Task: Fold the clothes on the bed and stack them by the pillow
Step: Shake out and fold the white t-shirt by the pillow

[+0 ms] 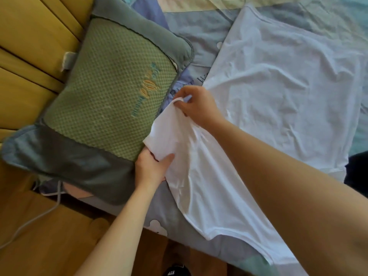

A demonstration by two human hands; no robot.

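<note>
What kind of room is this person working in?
Most likely a bedroom. A green pillow lies on a bed with a patterned sheet, a white T-shirt is spread over it for folding, and the padded yellow panels beside the pillow look like a headboard.

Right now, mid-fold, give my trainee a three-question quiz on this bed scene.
1. True or false: the white T-shirt is already folded and stacked on the green pillow.
2. Which hand pinches the sleeve's upper edge? A) left hand B) right hand
3. Fill in: the grey cable lies on the ____ beside the bed.

Key: 1 false, it lies spread on the bedsheet; 2 B; 3 floor.
</note>
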